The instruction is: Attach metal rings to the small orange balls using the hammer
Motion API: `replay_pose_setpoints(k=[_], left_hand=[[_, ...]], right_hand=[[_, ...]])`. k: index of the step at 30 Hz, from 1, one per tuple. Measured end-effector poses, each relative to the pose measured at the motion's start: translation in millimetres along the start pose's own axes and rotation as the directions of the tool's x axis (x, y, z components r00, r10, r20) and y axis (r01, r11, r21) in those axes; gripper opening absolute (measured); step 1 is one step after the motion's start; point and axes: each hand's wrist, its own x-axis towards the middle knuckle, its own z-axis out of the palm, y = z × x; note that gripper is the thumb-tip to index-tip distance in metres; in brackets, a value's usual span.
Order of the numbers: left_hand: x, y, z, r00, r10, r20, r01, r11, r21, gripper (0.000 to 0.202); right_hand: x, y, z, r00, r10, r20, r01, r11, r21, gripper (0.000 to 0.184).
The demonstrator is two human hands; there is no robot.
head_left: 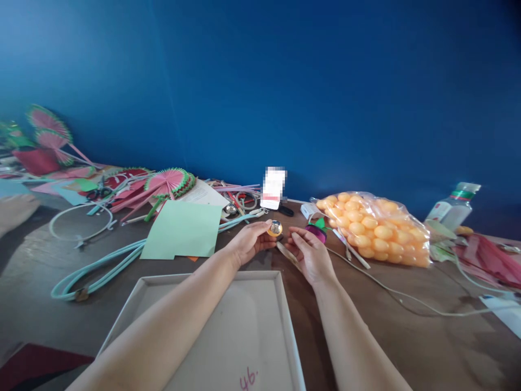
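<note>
Between the thumb and fingers of my left hand (254, 240) is a small orange ball (275, 228) with a shiny, silvery face turned towards me. Just to its right, my right hand (311, 254) has its fingers bent into a pinch; anything between the fingertips is too small to make out. A pale slim strip (288, 255) shows under the right fingers, and I cannot tell whether they grip it. Behind that hand sits a purple piece with a green leaf (316, 231). Below both forearms lies a shallow grey box (260, 336) marked "46".
A clear bag of orange balls (378, 231) lies right, by a white cable (391, 290) and a bottle (456, 206). A propped phone (273, 187) stands behind. Left are green paper (183, 228), paper fans (171, 183), tubing (101, 271) and another person's hand (18, 212).
</note>
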Motion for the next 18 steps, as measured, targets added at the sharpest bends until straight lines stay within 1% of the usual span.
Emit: replay_pose_setpoints(k=[3,8,12,18], left_hand=[[-0.9,-0.3,0.0,1.0,0.006,0.013,-0.006,1.0,0.015,0.018],[-1.6,-0.7,0.0,1.0,0.0,0.024,0.0,1.0,0.021,0.02],[-1.9,0.2,1.0,1.0,-0.008,0.018,0.008,1.0,0.027,0.017],[-3.1,1.0,1.9,0.999,-0.009,0.037,0.008,0.999,0.032,0.017]], right_hand=[[-0.8,0.7,1.6,1.0,-0.015,0.002,0.015,1.0,0.004,0.024],[-1.5,0.3,1.8,0.999,-0.041,-0.036,0.04,0.999,-0.022,0.024],[-1.4,0.3,0.5,0.997,-0.059,-0.048,0.057,0.997,-0.047,0.025],[-3.1,-1.2,-0.2,0.999,-0.04,-0.001,0.04,0.998,-0.042,0.025]])
